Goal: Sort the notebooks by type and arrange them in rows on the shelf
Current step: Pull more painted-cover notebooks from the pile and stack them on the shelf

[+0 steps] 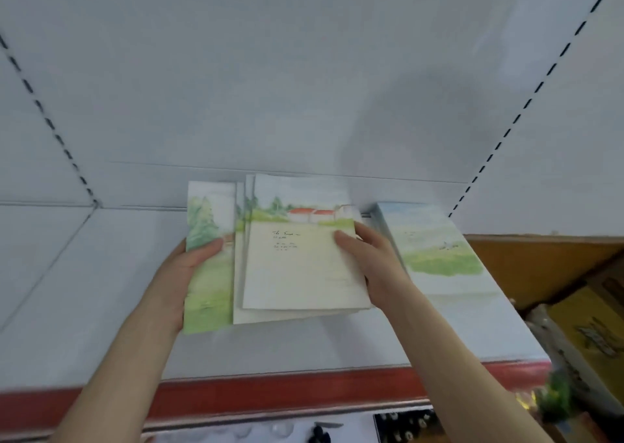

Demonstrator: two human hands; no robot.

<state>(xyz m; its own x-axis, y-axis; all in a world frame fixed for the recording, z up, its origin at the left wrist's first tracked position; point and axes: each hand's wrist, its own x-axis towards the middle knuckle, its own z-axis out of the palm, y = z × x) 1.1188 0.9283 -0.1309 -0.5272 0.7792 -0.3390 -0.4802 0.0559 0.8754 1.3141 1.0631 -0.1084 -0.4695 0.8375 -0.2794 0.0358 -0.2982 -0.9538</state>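
The sorting step is in hand. On the white shelf, the left hand grips a tree-and-meadow notebook by its left edge, thumb on the cover. The right hand clamps the right edge of a fanned pile of red-roofed house notebooks, thumb pressed on the top cover. The two hands are apart, each closed on its own item. The tree-and-meadow notebook lies partly under the left side of the pile, so it looks as if it is being separated from it, or lined up beside it; which one I cannot tell.

Just right of the right hand, a sky-and-field notebook stack rests on the shelf near the back panel. It seems to be one type already set down.

The next move likely calls for squaring the fanned pile so its edges line up. It then needs placing in line with the sky-and-field stack, with the single notebook given its own spot to the left.
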